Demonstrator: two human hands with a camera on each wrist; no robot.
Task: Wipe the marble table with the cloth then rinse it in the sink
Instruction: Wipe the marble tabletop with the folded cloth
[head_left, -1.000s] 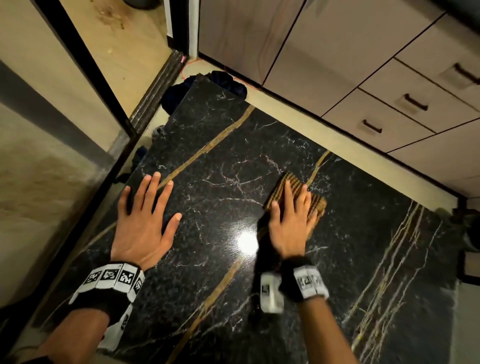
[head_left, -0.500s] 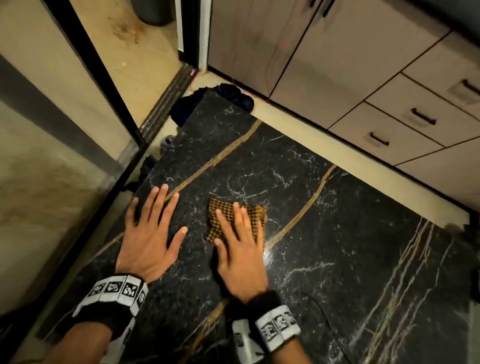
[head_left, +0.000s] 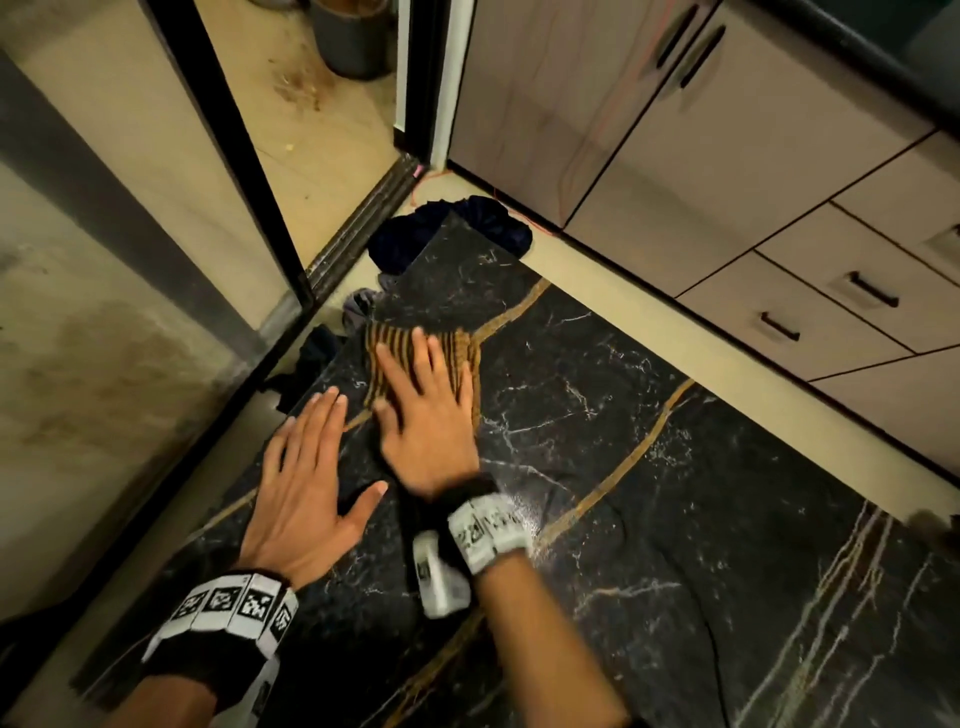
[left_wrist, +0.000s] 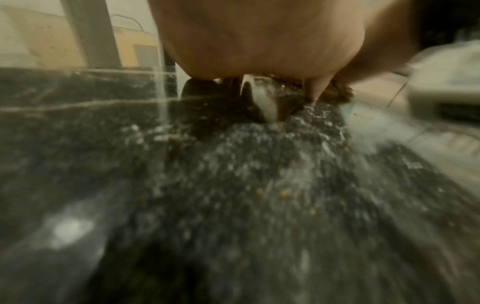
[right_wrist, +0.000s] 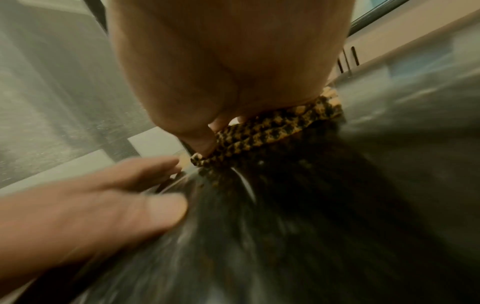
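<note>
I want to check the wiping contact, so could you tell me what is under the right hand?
The checked cloth lies flat under the right hand on the marble table. The marble beneath the cloth is covered and unseen.

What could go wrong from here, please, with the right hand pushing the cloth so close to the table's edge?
The checked cloth lies near the far left edge of the marble table, pressed only by the flat right hand; another push could slide it off onto the dark clothes on the floor. The left hand rests right beside the wiping hand, so the two may collide. The large area toward the drawers may go unwiped.
</note>
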